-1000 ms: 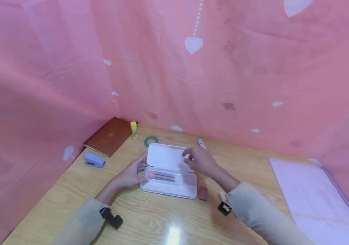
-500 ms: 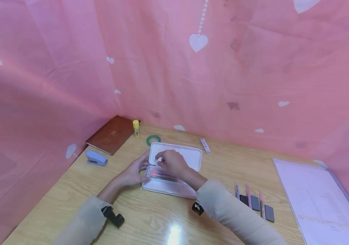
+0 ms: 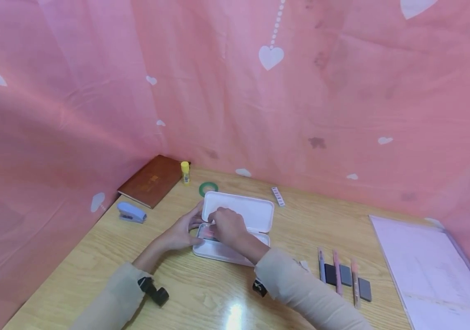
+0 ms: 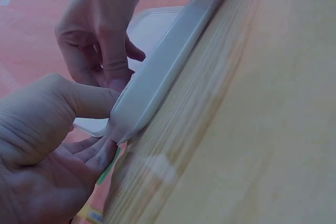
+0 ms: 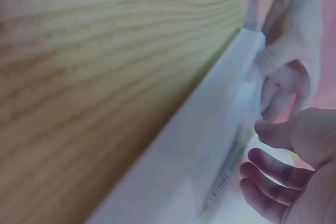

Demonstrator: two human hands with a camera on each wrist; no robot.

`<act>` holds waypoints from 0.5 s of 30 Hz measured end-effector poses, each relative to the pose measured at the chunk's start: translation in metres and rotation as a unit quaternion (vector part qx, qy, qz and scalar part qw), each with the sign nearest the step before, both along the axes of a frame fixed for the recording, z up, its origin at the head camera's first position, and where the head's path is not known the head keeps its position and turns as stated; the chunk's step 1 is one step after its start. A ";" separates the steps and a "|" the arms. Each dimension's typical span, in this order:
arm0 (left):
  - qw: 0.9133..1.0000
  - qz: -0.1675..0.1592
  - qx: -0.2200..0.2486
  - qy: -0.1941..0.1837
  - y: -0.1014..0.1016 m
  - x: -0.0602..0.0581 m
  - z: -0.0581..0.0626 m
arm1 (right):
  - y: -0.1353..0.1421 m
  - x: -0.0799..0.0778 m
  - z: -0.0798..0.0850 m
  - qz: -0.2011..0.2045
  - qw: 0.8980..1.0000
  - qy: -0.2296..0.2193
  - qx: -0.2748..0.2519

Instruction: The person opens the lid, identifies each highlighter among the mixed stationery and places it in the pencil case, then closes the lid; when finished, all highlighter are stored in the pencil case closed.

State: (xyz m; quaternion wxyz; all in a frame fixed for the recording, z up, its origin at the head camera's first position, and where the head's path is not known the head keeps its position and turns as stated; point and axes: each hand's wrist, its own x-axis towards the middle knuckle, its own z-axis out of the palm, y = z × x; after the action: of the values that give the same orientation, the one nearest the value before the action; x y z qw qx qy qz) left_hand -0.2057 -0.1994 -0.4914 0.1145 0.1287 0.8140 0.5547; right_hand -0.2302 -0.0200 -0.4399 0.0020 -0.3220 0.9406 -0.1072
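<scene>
Head view | pink heart-print curtain behind wood-grain table — left grip holding white case, right grip loose

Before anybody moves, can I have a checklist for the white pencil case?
- White pencil case open: ok, the lid is up.
- Left hand steadying it: ok, its grip is on the left end.
- Right hand out of the lid's way: not ok, it's over the case.
- Green tape clear of the lid: cannot tell, they overlap in the head view.
- Loose pens apart from the case: ok, they're off to the right.
</scene>
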 end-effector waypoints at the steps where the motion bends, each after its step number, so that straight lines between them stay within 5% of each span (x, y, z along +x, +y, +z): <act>1: 1.000 0.001 -0.001 0.000 0.000 0.000 0.000 | 0.003 0.000 0.002 0.002 1.000 -0.001 -0.005; 8: 1.000 0.006 -0.012 -0.008 0.003 -0.001 -0.001 | 0.048 0.002 0.031 -0.002 0.998 0.000 -0.055; 15: 0.999 -0.022 0.009 0.039 -0.003 0.000 0.000 | 0.133 0.010 0.051 -0.046 0.996 0.019 -0.068</act>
State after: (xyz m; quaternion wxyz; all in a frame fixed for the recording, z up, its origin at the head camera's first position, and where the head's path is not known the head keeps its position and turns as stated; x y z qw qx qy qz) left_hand -0.2061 -0.2019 -0.4914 0.0931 0.1690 0.8100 0.5537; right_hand -0.2200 0.1130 -0.3888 -0.0427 -0.2795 0.9449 -0.1650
